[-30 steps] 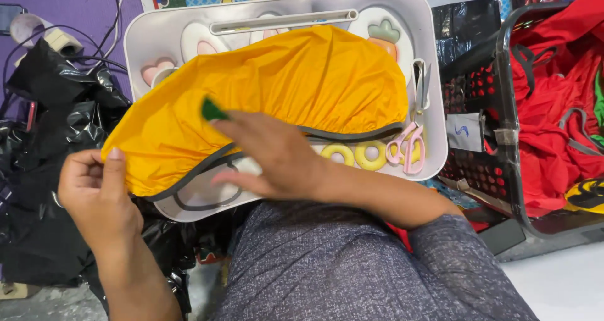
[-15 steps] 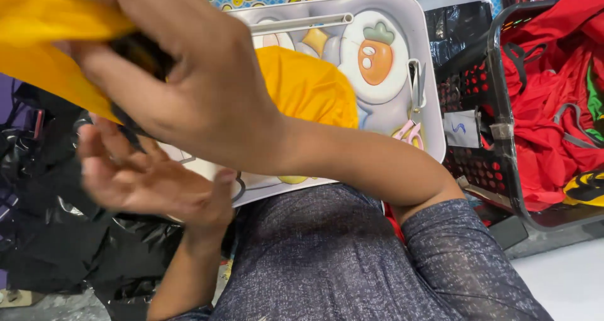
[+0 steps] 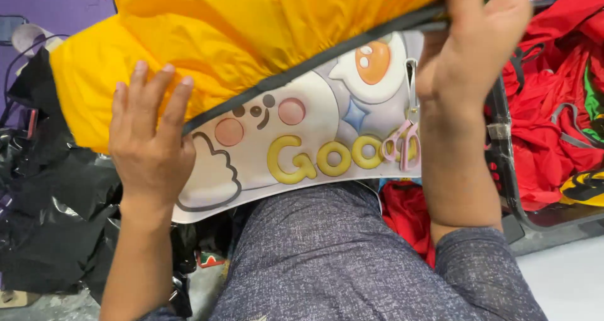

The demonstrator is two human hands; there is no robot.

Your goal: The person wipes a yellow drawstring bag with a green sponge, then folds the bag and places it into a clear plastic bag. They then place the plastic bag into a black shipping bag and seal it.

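Cluttered floor with black bags surrounds a cartoon-printed lap tray. Above it, the right hand grips the yellow garment by its dark hem; the left hand lies open against it. Folding looks barely begun.

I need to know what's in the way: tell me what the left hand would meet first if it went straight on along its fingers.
The left hand lies flat, fingers pointing up the picture and already on the yellow fabric. Going straight on, it would likely only slide further over that fabric; depth is unclear.
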